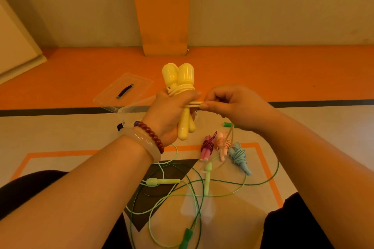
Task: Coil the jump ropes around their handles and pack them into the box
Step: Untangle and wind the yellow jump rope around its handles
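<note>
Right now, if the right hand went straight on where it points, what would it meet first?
Likely the yellow handles in the left hand; the right hand, pinching the yellow rope, almost touches them.

The left hand [172, 115] covers the mid-section of the two pale yellow plastic jump-rope handles [182, 77] and, with its wrist, most of the clear plastic box [123, 111]. The right hand [232, 107] conceals the end of the thin yellow rope [193, 103] and part of a small green object [227, 124], which is unidentifiable. The bottom edge cuts off the dark green plastic handle [186, 237].
</note>
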